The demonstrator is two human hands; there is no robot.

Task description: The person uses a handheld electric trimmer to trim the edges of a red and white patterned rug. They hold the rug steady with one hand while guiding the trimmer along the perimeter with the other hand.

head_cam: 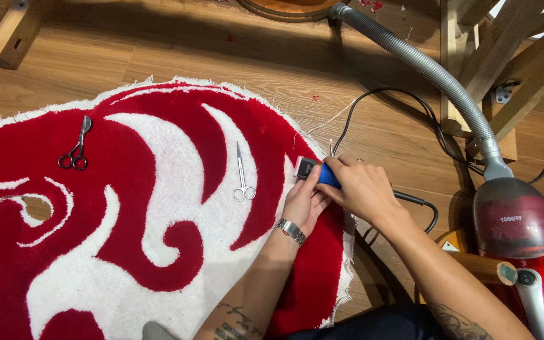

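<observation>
Here a blue electric trimmer (320, 172) was held against the right-hand edge of a red and white tufted rug (127, 208) spread on the wooden floor (221, 56). The right hand (361, 187) was closed over the trimmer's blue body, its fingers curled around it. The left hand (305, 203), with a metal watch (291, 231) worn at the wrist, was laid on the rug just below the trimmer; its fingers were pressed together and its thumb was set against the tool's dark head. A black cord (410, 107) was seen running from behind the right hand across the floor.

Two pairs of scissors were lying on the rug: a slim silver pair (242, 175) on a white swirl near the left hand, and a bent-handled pair (77, 146) well apart, on the red pile at the left. A red vacuum cleaner (524, 245) with a grey ribbed hose (423, 66) was stood on the floor to the right, beside wooden frame legs (473, 50).
</observation>
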